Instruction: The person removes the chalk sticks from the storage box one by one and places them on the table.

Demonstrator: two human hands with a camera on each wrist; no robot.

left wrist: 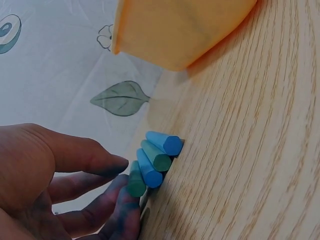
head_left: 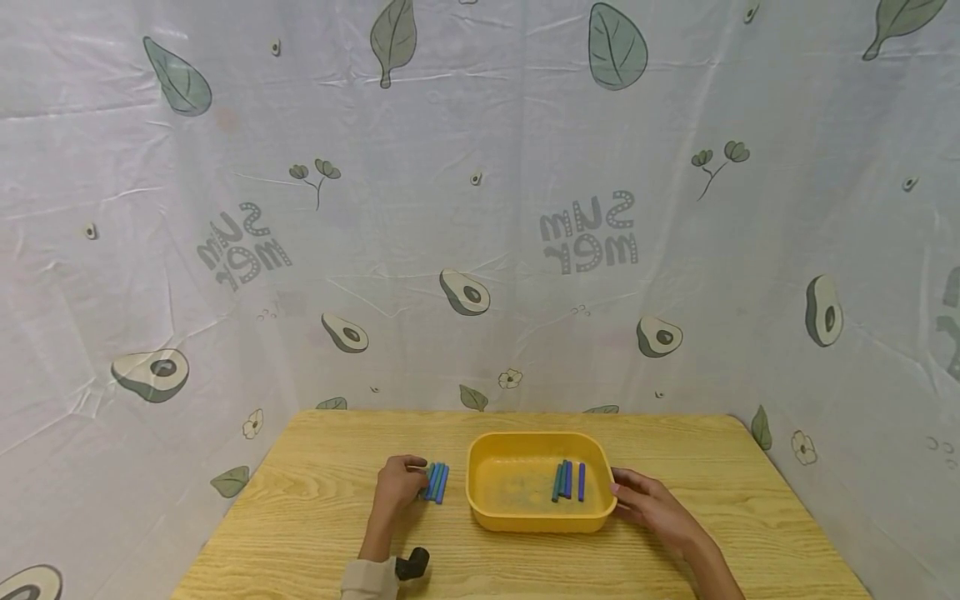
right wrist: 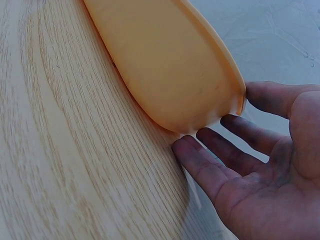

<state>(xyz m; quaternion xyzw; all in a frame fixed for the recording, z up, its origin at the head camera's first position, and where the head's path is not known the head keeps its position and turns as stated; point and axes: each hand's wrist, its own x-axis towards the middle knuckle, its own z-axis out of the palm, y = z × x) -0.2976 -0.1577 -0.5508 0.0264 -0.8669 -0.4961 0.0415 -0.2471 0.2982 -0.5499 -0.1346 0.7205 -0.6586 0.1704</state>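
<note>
Four-sided and yellow, a plastic tray (head_left: 540, 523) stands on the table with several blue, green and purple chalk sticks (head_left: 581, 482) lying in its right part. My right hand (head_left: 660, 512) is at the tray's right end, its thumb at the rim and its fingertips (right wrist: 185, 145) against the outer wall. Left of the tray, blue and green chalk sticks (head_left: 438, 483) lie side by side on the wood. My left hand (head_left: 401, 482) is beside that row, fingers bent loosely at the outermost green stick (left wrist: 136, 186). Dark pigment stains the fingertips of both hands.
The wooden table (head_left: 337, 450) reaches back to a pale patterned curtain (head_left: 480, 208) that hangs behind it and along both sides. A black device (head_left: 412, 564) is fixed at my left wrist, by the light sleeve (head_left: 370, 578).
</note>
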